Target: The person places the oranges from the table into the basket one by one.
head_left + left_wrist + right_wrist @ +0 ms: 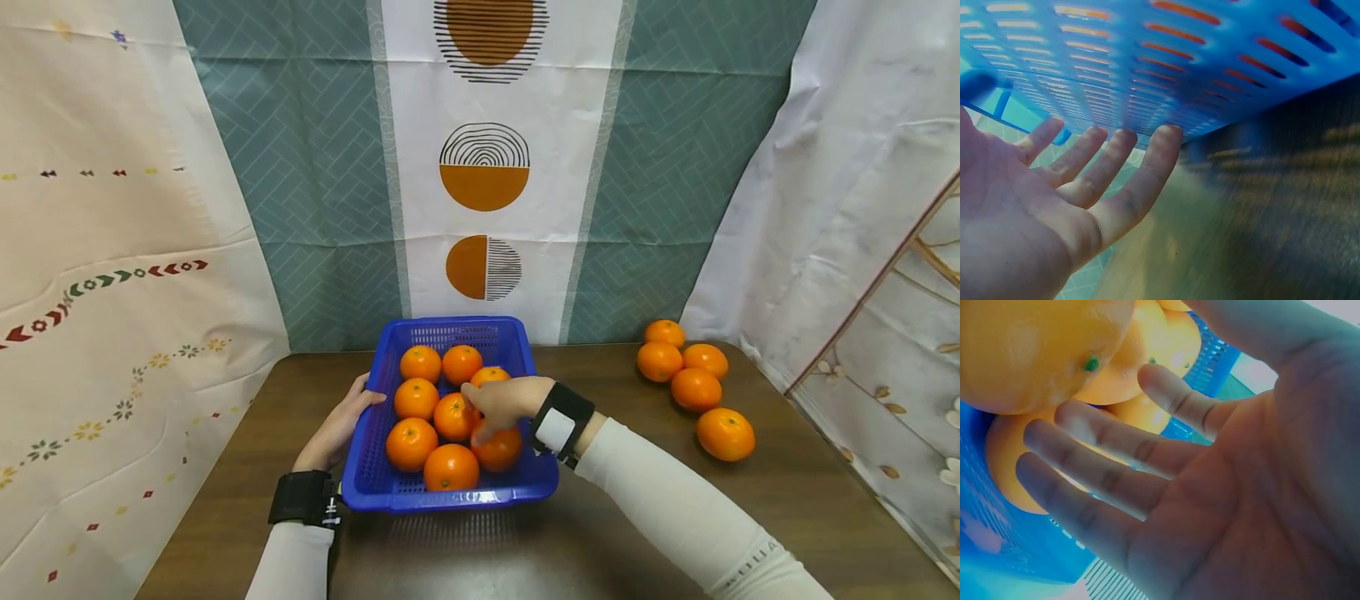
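A blue plastic basket (450, 502) with slotted walls stands on the table and holds several oranges (411, 444). At its left side, my left hand (347, 423) holds the rim, thumb over the edge. In the left wrist view, the fingers (1141, 187) of that hand lie against the outer wall. My right hand (504, 402) reaches over the right side among the oranges, partly hiding a front right orange (501, 454) and a back right orange (491, 375). Its fingers (1085, 509) are spread and fairly straight in the right wrist view, beside oranges (1035, 356); contact is unclear.
Several loose oranges (696, 389) lie in a group on the right part of the brown wooden table (600, 467). Patterned cloths (322, 167) hang behind the table and along both sides.
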`<state>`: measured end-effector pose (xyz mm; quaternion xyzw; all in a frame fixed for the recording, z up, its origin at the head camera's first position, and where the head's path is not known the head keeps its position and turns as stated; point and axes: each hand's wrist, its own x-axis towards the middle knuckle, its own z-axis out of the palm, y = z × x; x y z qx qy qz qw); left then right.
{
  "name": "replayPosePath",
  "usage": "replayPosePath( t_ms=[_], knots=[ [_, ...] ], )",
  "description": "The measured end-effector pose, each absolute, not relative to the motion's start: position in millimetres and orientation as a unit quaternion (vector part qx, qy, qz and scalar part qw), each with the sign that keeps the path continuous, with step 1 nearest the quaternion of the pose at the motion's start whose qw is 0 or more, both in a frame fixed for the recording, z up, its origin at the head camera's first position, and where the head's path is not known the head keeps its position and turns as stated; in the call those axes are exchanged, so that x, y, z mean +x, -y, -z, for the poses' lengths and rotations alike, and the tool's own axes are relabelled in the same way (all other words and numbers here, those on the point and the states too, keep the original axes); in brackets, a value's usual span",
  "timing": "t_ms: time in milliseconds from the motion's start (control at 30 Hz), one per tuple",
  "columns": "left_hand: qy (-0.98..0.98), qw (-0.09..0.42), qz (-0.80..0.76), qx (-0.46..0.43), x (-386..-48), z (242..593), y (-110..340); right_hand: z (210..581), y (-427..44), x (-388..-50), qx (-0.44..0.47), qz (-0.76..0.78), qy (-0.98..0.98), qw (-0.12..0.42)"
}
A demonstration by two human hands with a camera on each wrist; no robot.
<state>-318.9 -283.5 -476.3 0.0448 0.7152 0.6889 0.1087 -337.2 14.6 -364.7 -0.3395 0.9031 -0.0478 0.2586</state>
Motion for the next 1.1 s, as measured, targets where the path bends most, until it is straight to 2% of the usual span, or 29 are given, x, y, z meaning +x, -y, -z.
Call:
replayPosePath(
  t_ms=[200, 400, 833, 1100],
  knots=[
    [-0.714, 0.110, -0.690, 0.041, -318.8, 477.1, 284.2, 365.5, -21.7, -340.3, -0.368, 0.079, -0.892, 0.249],
    [-0.713, 0.116, -0.691, 0.039, -318.1, 477.5, 284.9, 365.7, -31.1, -342.2, -0.403, 0.104, -0.887, 0.200],
    [-0.713, 0.112, -0.691, 0.040, -318.0, 477.2, 283.5, 362.6, -43.8, -345.5, -0.398, 0.184, -0.887, 0.143],
    [-0.709, 0.116, -0.694, 0.041, -317.0, 475.6, 284.4, 360.6, -57.1, -346.8, -0.406, 0.223, -0.883, 0.069]
  ],
)
